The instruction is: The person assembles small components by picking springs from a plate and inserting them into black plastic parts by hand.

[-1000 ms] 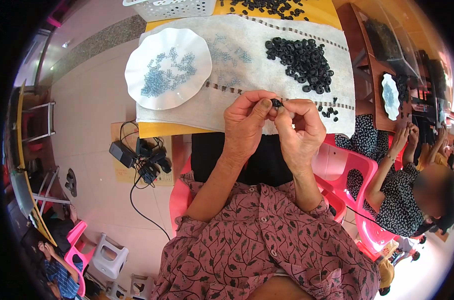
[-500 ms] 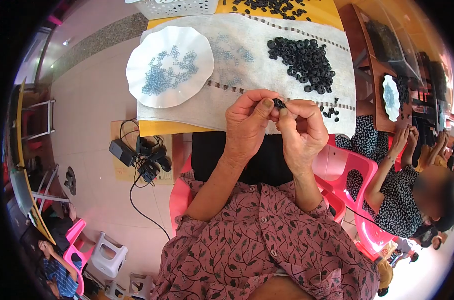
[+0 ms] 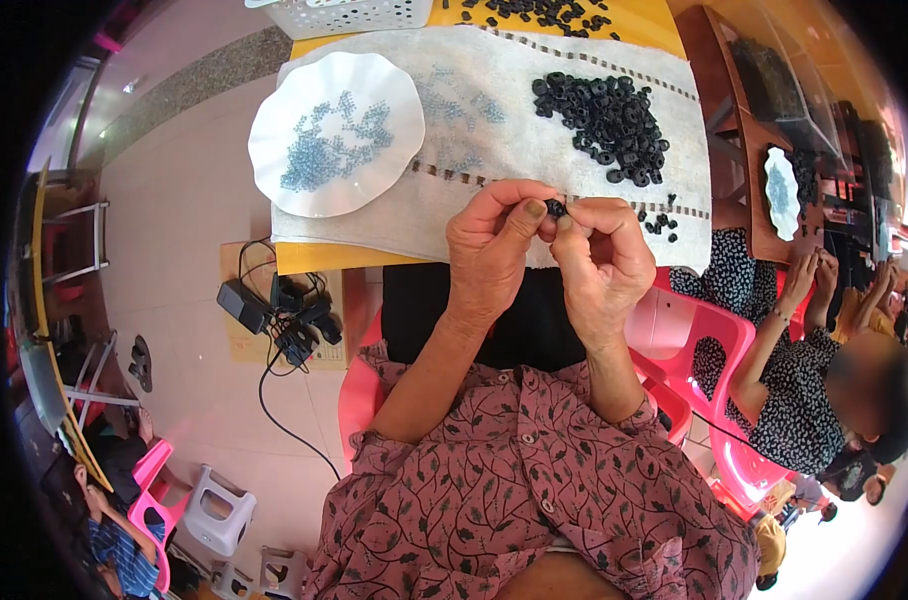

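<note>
My left hand [image 3: 492,245] and my right hand [image 3: 606,255] meet over the front edge of the white cloth [image 3: 374,228]. Between their thumbs and forefingers they pinch one small black ring-like part [image 3: 555,208], mostly covered by the fingertips. Just beyond my right hand lies a pile of black ring-shaped parts [image 3: 614,130], with several smaller black pieces [image 3: 659,224] beside that hand. To the left, a white wavy-edged plate [image 3: 266,150] holds many tiny clear bluish pieces [image 3: 314,160]. More of these bluish pieces are scattered on the cloth right of the plate.
A white perforated basket [image 3: 354,18] and loose black parts [image 3: 544,12] are at the yellow table's far side. Black adapters and cables [image 3: 294,310] lie below left. A co-worker [image 3: 794,400] sits to the right near a pink chair [image 3: 709,360]; a grey stool [image 3: 219,510] stands lower left.
My hands stay nearly in place, with slight finger movement around the black part. At the lower left, another person's hands have shifted a little.
</note>
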Demonstrator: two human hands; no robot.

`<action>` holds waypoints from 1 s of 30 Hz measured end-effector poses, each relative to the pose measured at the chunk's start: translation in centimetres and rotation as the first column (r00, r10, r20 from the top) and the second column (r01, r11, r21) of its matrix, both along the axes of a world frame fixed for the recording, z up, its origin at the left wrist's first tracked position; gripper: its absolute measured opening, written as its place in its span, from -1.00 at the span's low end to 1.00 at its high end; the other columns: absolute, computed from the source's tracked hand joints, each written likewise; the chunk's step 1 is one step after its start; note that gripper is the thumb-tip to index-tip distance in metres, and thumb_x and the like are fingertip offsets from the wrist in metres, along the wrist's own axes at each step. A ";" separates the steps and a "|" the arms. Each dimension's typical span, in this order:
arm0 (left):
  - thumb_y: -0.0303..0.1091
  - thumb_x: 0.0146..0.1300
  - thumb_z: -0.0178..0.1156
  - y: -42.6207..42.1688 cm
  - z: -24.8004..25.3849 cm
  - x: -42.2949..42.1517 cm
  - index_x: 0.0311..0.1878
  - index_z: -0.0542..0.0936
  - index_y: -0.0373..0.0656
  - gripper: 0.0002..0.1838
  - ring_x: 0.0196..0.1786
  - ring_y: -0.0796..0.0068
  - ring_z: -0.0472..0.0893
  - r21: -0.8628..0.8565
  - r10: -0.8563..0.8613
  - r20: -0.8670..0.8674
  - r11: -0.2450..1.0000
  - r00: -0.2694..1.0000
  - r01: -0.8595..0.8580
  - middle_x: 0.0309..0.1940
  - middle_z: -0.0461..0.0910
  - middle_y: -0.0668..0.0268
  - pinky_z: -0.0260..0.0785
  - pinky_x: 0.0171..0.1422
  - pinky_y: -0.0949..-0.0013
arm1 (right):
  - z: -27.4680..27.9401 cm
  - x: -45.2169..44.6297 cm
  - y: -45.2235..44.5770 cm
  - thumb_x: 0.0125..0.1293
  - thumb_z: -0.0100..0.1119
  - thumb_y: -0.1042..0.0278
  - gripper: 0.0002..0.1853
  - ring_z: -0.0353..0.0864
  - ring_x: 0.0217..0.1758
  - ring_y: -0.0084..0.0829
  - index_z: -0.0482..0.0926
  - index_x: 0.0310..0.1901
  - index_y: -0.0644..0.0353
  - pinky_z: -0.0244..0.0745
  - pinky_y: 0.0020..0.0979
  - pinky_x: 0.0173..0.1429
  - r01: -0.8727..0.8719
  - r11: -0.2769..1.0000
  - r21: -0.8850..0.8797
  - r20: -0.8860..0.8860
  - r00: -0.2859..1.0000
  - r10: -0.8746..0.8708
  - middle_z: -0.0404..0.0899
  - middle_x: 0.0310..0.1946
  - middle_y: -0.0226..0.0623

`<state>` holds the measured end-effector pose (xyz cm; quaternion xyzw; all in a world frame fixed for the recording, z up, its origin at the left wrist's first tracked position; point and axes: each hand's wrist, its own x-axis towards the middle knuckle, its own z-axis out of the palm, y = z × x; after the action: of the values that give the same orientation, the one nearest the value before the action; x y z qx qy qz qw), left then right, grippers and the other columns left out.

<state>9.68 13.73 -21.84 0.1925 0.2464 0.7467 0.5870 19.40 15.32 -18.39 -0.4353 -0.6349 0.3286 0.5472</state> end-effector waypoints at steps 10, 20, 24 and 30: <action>-0.53 0.32 0.16 0.0 0.1 -0.1 -0.13 0.60 -0.26 -0.90 -0.31 0.69 0.53 0.002 0.050 -0.184 0.999 0.982 -0.050 -0.30 0.60 0.38 0.42 -0.19 0.59 | 0.3 0.1 0.1 0.08 0.19 0.75 -0.85 0.37 -0.53 -0.78 0.50 -0.36 0.29 0.32 -0.68 -0.46 -0.004 0.998 -0.063 0.020 1.000 0.005 0.52 -0.45 -0.40; -0.50 0.34 0.15 -0.1 0.4 0.1 -0.10 0.58 -0.29 -0.88 -0.35 0.70 0.52 -0.029 -0.016 -0.017 0.999 1.000 0.016 -0.37 0.58 0.37 0.40 -0.26 0.60 | 1.6 -0.1 -0.6 0.15 0.16 0.75 -0.87 0.46 -0.48 -0.76 0.49 -0.34 0.29 0.37 -0.67 -0.40 -0.041 0.974 -0.222 -0.121 0.993 0.015 0.58 -0.42 -0.39; -0.48 0.36 0.13 -0.1 0.4 0.1 -0.07 0.57 -0.30 -0.86 -0.38 0.69 0.51 -0.036 -0.054 0.139 0.998 0.989 0.059 -0.40 0.57 0.37 0.38 -0.29 0.60 | 0.7 0.1 -0.8 0.17 0.15 0.75 -0.87 0.52 -0.41 -0.72 0.50 -0.30 0.31 0.40 -0.67 -0.35 -0.053 0.981 -0.188 -0.133 0.991 0.028 0.58 -0.36 -0.33; -0.48 0.37 0.12 -0.1 0.3 0.0 -0.06 0.57 -0.30 -0.85 -0.38 0.70 0.51 -0.038 -0.056 0.143 0.997 0.988 0.062 -0.41 0.56 0.39 0.36 -0.29 0.62 | 1.0 -0.2 -0.8 0.19 0.17 0.74 -0.87 0.56 -0.33 -0.66 0.52 -0.26 0.33 0.43 -0.65 -0.29 -0.077 0.985 -0.154 -0.168 0.984 0.051 0.57 -0.31 -0.28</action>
<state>9.70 13.65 -21.58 0.1337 0.2141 0.7356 0.6287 19.22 14.48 -17.42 -0.4286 -0.5731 0.4306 0.5499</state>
